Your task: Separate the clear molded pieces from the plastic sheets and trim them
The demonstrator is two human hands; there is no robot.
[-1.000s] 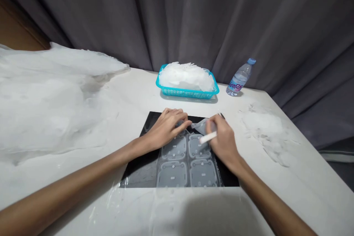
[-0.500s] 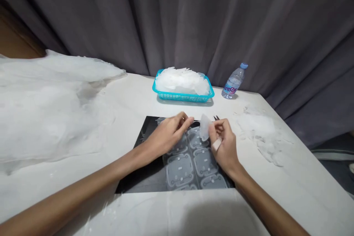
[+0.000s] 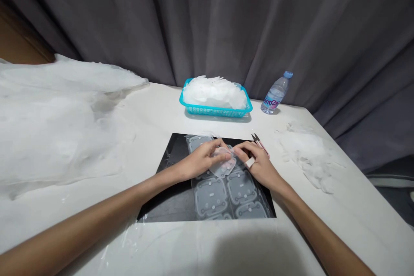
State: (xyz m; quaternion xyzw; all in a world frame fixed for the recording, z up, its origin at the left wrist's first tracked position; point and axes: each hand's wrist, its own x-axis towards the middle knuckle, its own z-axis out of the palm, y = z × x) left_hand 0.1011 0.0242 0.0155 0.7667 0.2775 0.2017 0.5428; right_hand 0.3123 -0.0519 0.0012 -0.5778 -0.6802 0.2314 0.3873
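Note:
Between my left hand (image 3: 203, 157) and my right hand (image 3: 255, 161) is a thin translucent plastic piece (image 3: 221, 168) with a rounded outline. My left fingers and thumb pinch it from the left. The fingertips of my right hand close on its upper right edge; a white wrap is around one right finger. Under both hands lies a clear sheet of moulded rounded-square shapes (image 3: 211, 196) on a black board (image 3: 171, 200). My hands cover part of the sheet's upper rows. Beside my right hand lie thread snips (image 3: 260, 144) with dark blades and a pink handle.
A blue basket (image 3: 216, 112) heaped with translucent pieces stands at the back, with a water bottle (image 3: 274, 95) to its right. Large clear sheets (image 3: 58, 125) pile up on the left of the white table (image 3: 155, 246). Plastic scraps (image 3: 307, 151) lie at the right.
My right hand has moved left to meet my left hand. The plastic piece, earlier in my right fingers, is now between both hands. The snips show more fully.

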